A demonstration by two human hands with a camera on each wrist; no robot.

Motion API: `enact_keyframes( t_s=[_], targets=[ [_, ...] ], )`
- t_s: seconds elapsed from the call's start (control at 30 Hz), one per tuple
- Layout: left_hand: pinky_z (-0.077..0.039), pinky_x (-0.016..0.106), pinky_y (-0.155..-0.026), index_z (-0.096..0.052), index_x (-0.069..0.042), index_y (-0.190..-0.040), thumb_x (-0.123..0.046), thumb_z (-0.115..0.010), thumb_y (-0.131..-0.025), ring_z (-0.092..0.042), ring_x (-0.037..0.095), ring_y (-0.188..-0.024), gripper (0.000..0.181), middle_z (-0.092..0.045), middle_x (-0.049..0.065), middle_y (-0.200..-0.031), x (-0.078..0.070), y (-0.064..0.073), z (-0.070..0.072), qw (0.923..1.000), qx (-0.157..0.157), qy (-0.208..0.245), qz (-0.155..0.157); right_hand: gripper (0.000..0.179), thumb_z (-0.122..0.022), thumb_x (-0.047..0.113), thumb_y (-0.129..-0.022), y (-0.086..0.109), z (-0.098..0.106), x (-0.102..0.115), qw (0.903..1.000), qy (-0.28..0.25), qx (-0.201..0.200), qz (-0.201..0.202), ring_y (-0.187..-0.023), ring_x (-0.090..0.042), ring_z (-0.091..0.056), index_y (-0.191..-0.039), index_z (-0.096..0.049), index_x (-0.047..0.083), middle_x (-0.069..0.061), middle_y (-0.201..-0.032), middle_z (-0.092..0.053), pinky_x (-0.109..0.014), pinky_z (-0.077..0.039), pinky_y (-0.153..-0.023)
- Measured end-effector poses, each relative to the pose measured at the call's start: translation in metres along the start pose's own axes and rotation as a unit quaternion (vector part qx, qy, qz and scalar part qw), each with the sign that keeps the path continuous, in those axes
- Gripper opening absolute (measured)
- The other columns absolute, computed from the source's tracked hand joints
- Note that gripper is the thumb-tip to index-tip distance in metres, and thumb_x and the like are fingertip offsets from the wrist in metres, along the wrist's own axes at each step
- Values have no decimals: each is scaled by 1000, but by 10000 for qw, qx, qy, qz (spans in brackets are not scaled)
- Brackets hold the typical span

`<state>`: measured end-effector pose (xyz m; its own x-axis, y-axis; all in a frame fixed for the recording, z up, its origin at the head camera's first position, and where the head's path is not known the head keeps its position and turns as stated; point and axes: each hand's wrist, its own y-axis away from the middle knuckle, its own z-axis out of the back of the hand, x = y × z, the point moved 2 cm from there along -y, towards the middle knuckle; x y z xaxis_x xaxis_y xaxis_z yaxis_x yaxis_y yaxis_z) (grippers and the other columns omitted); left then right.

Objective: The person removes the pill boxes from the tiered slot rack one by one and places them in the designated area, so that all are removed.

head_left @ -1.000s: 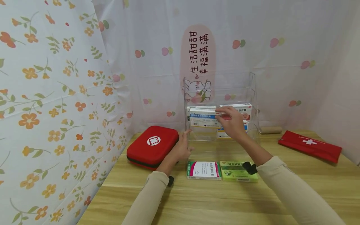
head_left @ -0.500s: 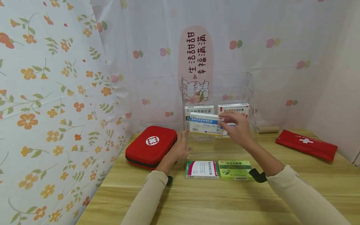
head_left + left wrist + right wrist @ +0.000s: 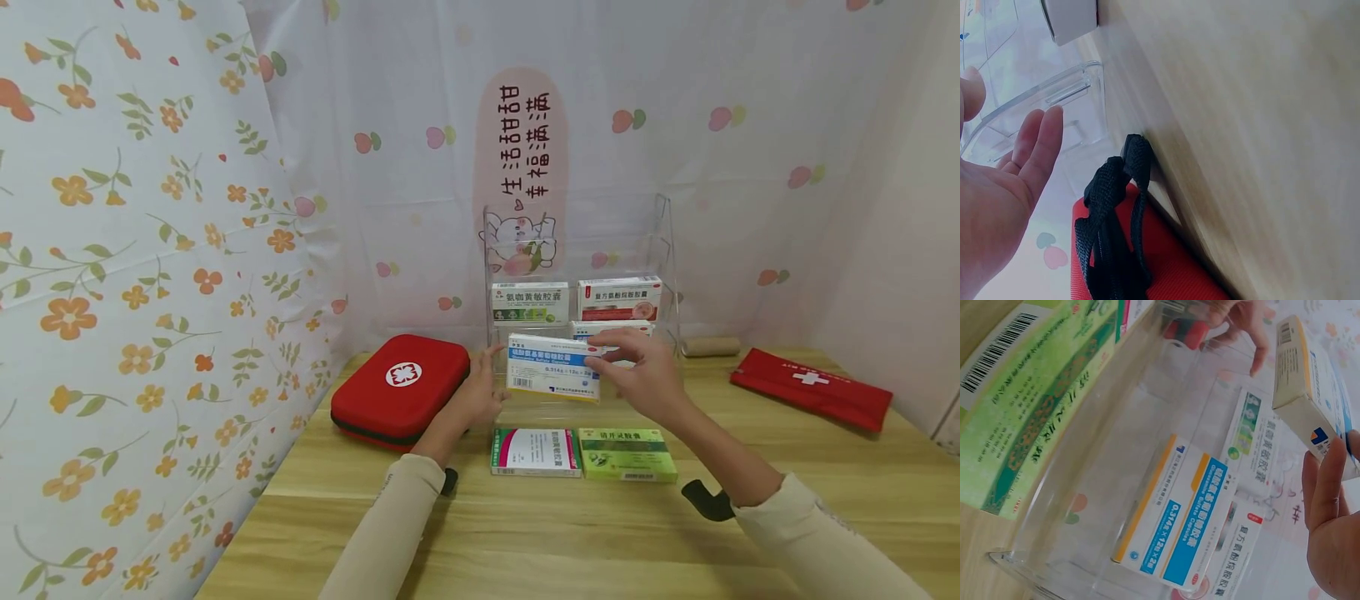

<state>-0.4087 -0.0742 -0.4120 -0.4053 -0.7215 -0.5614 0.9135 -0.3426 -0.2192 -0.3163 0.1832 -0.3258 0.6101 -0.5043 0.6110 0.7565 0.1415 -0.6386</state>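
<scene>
My right hand (image 3: 609,354) pinches the right end of a white, blue and yellow medicine box (image 3: 551,367) and holds it in the air in front of the clear acrylic rack (image 3: 666,242). In the right wrist view the fingers (image 3: 1329,500) lie along that held box (image 3: 1307,381). My left hand (image 3: 486,379) is flat against the rack's lower left side, its straight fingers (image 3: 1038,144) by the acrylic edge (image 3: 1075,90). Three more boxes stand in the rack: one green-striped (image 3: 530,302), one red-striped (image 3: 619,298), and one below (image 3: 609,327).
A pink-and-white box (image 3: 536,452) and a green box (image 3: 627,454) lie flat on the wooden table (image 3: 570,542) before the rack. A red first-aid case (image 3: 401,387) with a black strap (image 3: 1110,212) sits left. A red pouch (image 3: 810,387) and a small roll (image 3: 708,346) lie right.
My right hand has drawn the blue-and-yellow box out of the rack and lowered it toward me. The left hand has stayed at the rack's side.
</scene>
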Motion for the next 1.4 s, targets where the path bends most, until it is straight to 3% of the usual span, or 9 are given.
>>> enact_keyframes(
  t_s=[0.27,0.53,0.73,1.03,1.4],
  targets=[
    [-55,27,-60,-7,-31,-153,-4,-61,-94,-57,20,-64,85,-27,21,-149,1,1,-1,9999,64,46,122,26,-77,14,-87,17,-6,-4,9995,-54,284,-160,-83,-24,-72,-112,-72,11,-7,-113,-68,-31,-54,-45],
    [-58,32,-71,-8,-33,-152,-7,-63,-94,-60,22,-77,84,-31,20,-146,2,0,0,10000,-2,16,79,23,-78,13,-86,30,-10,-9,9975,-47,623,-316,-82,-22,-72,-109,-73,12,-9,-107,-70,-31,-54,-46],
    [-58,33,-70,-8,-34,-153,-9,-64,-95,-61,23,-78,85,-29,20,-148,3,0,0,9999,56,65,150,21,-78,13,-86,41,-14,-12,9950,-234,881,-410,-85,-20,-72,-106,-73,12,-9,-109,-69,-31,-57,-54],
    [-56,43,-86,-8,-29,-154,-12,-65,-95,-62,33,-98,84,-28,22,-149,1,-1,1,10000,23,71,-42,22,-78,15,-86,57,-17,-12,9878,-300,1329,-750,-84,-13,-72,-106,-72,16,-9,-112,-66,-31,-51,-43],
    [-58,37,-78,-8,-31,-153,-9,-64,-94,-61,29,-88,83,-30,22,-145,1,-1,1,9999,32,94,-60,21,-79,16,-85,71,-25,-20,9774,-386,1855,-936,-76,-13,-68,-105,-72,12,-13,-111,-65,-28,-50,-42]
  ],
)
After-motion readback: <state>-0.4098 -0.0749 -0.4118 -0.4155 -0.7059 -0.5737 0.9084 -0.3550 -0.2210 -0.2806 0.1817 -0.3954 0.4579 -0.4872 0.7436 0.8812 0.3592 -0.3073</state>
